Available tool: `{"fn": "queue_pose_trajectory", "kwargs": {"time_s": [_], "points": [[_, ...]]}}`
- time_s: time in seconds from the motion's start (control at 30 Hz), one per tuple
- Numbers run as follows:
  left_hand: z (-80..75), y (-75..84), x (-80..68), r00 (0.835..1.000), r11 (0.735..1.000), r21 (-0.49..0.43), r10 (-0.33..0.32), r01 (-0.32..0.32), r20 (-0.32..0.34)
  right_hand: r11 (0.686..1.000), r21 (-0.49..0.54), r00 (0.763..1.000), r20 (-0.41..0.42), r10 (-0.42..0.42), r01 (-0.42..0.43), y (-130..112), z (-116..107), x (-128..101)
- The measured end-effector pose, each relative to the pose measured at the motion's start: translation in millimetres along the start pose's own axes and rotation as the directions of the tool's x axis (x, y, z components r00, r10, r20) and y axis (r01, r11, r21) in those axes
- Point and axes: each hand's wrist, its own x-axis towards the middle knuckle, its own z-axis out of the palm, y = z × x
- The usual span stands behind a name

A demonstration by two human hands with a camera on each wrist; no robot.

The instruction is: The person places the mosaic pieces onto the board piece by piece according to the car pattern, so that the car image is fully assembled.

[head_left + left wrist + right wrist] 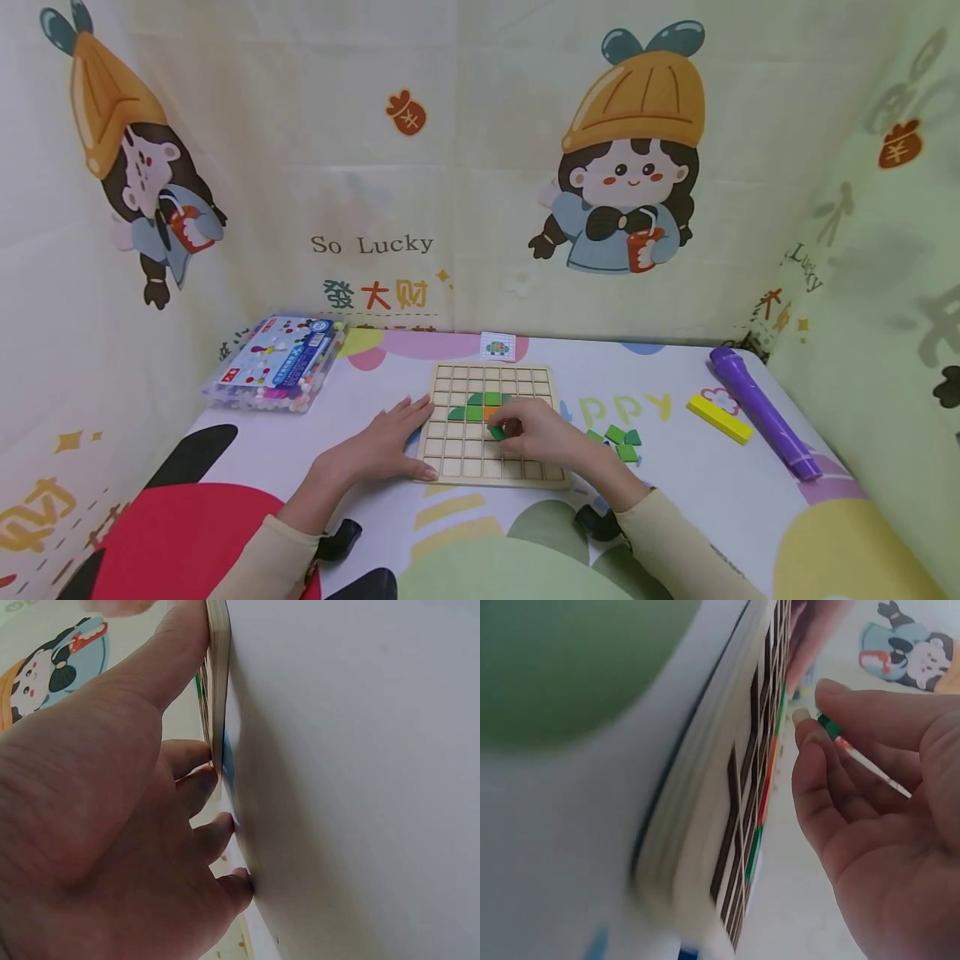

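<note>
Head cam first, since that's the one I mostly steer by from over here. The wooden grid board point(487, 482) sits mid-table, with green tiles point(474, 412) and an orange tile point(490, 412) already in its cells. My right hand point(536, 429) is over it with a green piece point(497, 433) pinched in the fingers. My left hand point(386, 442) isn't gripping anything: the fingers are spread, touching the board's left side, thumb down by the near corner. Loose green pieces point(626, 452) lie right of the board next to my forearm, then a yellow block point(720, 419) and a purple tube point(765, 414) farther right. A small picture card point(497, 346) is just behind the board, and a plastic box point(273, 362) is off to the back left.

Left wrist cam: thumb against the board's edge, the other fingers apart and slightly bent. No clamp there, just contact.

Right wrist cam: thumb and finger together on the green piece, only a bit of it poking out. There's a gap between it and the board, which is edge-on here, so can't tell which cell it's over.
</note>
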Motion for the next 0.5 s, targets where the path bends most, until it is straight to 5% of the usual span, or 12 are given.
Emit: {"fn": "queue_pose_trajectory", "kwargs": {"time_s": [0.5], "points": [[-2.4,0.9,-2.1,1.000,1.000,-0.002,0.020,-0.020,0.000,0.987,-0.160,1.000,0.021,0.011,-0.007,-22,27,36]]}}
